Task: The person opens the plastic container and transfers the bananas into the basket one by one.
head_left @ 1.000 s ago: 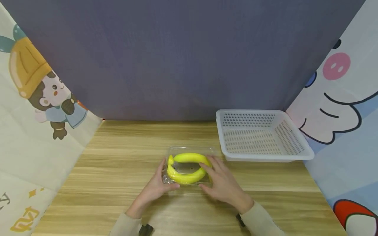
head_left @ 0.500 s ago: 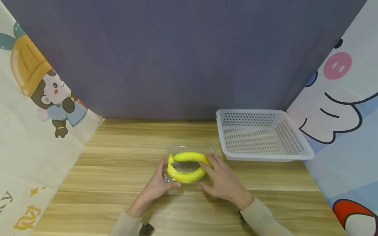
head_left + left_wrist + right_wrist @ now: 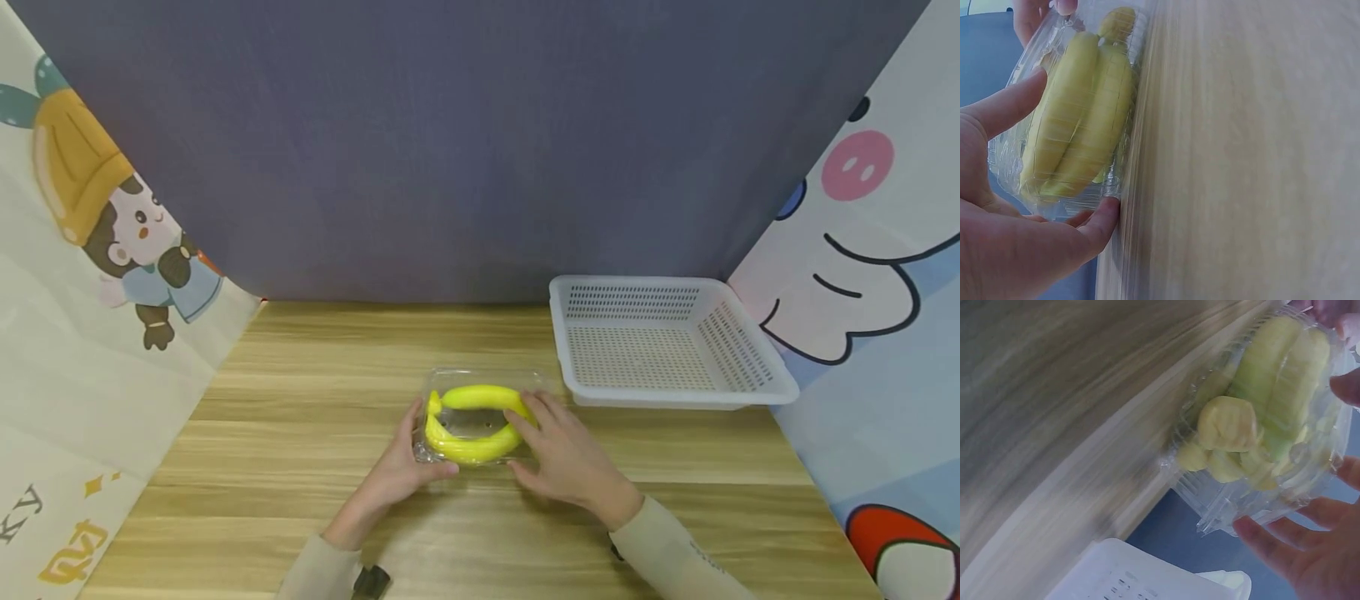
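Note:
A clear plastic box (image 3: pixel 491 377) with yellow bananas (image 3: pixel 468 451) inside lies on the wooden table, in front of the body. My left hand (image 3: pixel 401 473) grips its left end, thumb along the near side. Around the right end curls my right hand (image 3: pixel 566 467), its index finger reaching over the top and its thumb at the near edge. Through the ribbed plastic, the left wrist view shows two bananas (image 3: pixel 1085 119) side by side. From the right wrist view, the blunt ends of the bananas (image 3: pixel 1229 425) face the right hand. My palms hide both ends of the box.
A white perforated basket (image 3: pixel 660 398) stands at the back right, just beyond the box's right end. A dark grey panel (image 3: pixel 450 150) rises along the table's back edge. Printed cartoon sheets (image 3: pixel 885 275) flank the table (image 3: pixel 315 400) on both sides.

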`<state>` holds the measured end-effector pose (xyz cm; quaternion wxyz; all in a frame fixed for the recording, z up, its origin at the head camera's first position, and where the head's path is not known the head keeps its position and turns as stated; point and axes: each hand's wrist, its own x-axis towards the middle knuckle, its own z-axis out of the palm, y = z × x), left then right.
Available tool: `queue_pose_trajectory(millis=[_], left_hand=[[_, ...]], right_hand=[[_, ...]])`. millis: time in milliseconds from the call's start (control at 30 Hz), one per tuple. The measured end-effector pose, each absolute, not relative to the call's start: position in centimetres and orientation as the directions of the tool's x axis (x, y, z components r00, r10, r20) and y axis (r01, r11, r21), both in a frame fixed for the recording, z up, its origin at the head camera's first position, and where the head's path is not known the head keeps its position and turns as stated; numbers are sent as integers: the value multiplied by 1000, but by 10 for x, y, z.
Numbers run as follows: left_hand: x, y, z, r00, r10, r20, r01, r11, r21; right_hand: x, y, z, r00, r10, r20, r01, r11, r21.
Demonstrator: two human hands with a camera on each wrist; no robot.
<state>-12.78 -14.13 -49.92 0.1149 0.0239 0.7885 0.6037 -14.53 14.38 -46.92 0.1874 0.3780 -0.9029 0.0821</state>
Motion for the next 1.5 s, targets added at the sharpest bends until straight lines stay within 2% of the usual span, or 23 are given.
queue_pose_trajectory(millis=[300,667,1200,1500], left_hand=[[-128,-142,-499,-971,176,-164,-113,264,958],[-127,-143,-502,-970,183,-161,-106,279,954],[-128,-140,-500,-972,175,-154,-101,279,955],[-129,-140,-498,-973,175,-151,-96,284,954]], right_hand=[[-150,145,-473,-542,-713,445,-751,649,125],[-145,142,-470,-557,-729,398,-739,654,162],[-153,144,-469,-490,-743,455,-762,619,189],[-155,144,-467,-495,-743,451,-763,620,183]])
